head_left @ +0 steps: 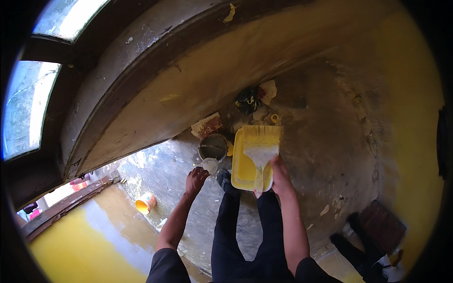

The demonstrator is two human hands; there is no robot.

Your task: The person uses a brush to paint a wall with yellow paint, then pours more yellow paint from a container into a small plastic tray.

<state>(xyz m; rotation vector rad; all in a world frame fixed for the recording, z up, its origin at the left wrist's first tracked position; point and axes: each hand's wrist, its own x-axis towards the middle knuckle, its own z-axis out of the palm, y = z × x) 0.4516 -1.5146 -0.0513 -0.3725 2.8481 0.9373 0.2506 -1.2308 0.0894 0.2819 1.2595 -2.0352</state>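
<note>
Yellow paint tray lies on the floor just past the right hand, whose fingers are wrapped round the handle of a wide brush, bristles over the tray. Left hand has its fingers curled on a small pale cup. Beyond those fingers stands a dark metal bucket; farther left lies an orange cup.
</note>
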